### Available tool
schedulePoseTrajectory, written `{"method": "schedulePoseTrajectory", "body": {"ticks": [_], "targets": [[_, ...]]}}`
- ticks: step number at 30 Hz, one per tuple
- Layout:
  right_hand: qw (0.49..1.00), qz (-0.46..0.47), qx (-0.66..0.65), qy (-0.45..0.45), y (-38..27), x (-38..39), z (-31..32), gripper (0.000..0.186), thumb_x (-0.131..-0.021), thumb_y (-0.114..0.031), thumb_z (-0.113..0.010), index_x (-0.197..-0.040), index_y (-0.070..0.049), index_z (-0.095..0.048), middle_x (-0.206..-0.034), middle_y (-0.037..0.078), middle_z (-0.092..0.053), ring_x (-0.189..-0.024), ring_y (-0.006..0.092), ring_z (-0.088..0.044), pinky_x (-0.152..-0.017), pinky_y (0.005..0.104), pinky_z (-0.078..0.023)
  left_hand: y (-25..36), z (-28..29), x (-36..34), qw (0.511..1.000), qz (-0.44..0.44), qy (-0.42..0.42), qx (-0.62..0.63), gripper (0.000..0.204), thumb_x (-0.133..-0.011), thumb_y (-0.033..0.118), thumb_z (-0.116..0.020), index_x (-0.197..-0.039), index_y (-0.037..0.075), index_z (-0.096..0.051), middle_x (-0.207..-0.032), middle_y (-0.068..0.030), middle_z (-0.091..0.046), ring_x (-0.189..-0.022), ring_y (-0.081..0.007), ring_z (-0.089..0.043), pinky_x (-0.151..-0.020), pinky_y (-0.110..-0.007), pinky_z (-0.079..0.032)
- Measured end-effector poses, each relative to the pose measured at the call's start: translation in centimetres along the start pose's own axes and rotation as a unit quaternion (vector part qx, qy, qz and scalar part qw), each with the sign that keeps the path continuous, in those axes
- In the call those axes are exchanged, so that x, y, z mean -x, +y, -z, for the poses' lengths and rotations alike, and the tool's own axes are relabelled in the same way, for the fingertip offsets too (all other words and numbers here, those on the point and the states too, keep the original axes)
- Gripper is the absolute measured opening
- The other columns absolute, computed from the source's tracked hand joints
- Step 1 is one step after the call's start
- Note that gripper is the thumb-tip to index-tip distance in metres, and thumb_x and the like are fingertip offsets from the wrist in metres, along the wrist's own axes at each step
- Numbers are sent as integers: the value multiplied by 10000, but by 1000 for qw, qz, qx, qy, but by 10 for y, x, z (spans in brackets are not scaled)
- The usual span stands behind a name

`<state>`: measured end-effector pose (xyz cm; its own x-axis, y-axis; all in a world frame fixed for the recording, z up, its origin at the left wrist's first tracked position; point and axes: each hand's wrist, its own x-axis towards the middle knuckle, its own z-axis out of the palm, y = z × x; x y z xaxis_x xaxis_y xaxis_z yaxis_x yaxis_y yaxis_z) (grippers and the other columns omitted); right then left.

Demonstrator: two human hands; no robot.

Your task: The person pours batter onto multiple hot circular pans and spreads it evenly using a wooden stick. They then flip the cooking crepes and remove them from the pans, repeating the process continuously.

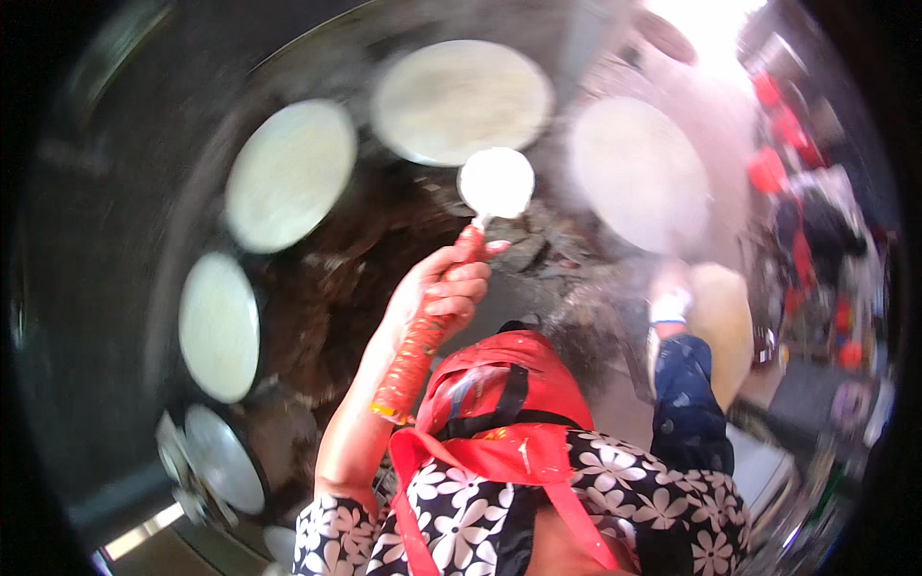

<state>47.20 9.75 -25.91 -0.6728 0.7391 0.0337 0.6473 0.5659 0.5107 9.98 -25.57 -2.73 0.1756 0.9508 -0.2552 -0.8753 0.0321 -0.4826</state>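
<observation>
Left grip [444, 288] wrapped firmly around the red-bound handle [411, 363] of a ladle [497, 182].
The ladle's white round head sits just beyond the left grip; the handle runs back toward the body. Farther beyond lies a pale disc [463, 101], with similar ones to either side. The right grip [669, 283], well to the right, blurs beside a beige rounded sheet [725, 322]; I cannot tell how open it is or whether it holds anything.

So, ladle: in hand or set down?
In hand: the left hand curls round the red-wrapped handle of the ladle, its round white end beyond the grip.
</observation>
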Motion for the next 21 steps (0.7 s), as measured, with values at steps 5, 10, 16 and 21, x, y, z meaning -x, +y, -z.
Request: {"method": "schedulePoseTrajectory", "body": {"ticks": [5,10,16,21], "targets": [[926,-196,-306,-105,-47,-7,106,626,-1101,-232,-523,-1685,-164,-308,-1332,245,-693,-1160,441,-692,-1013,568,-528,-6,27,136,990,-137,-10,-25,385,-1117,161,-560,-1431,-50,-491,-761,5,-416,-523,-45,-374,-389,-207,-330],[870,32,-466,160,-167,-4,146,678,-1112,-291,-525,-1710,-144,-242,-1484,253,-614,-1214,486,-669,-1021,542,-518,-8,80,272,952,-296,-72,-29,493,-1131,146,-478,-1572,-49,-379,-779,-17,-416,-505,-66,-397,-382,-226,-364],[802,214,-551,84,-353,36,298,617,-1110,-278,-555,-1677,-158,-343,-1338,243,-690,-1000,442,-727,-810,477,-576,-35,126,390,889,-452,-78,15,444,-1122,150,-519,-1511,-53,-449,-742,-2,-408,-498,-55,-381,-363,-216,-346],[674,430,-600,-42,-478,101,396,548,-1081,-166,-574,-1616,-102,-471,-1089,186,-723,-885,276,-722,-807,369,-576,-86,172,443,812,-560,-148,69,458,-1124,149,-497,-1529,-55,-438,-756,-9,-423,-503,-54,-391,-367,-216,-361]]}}
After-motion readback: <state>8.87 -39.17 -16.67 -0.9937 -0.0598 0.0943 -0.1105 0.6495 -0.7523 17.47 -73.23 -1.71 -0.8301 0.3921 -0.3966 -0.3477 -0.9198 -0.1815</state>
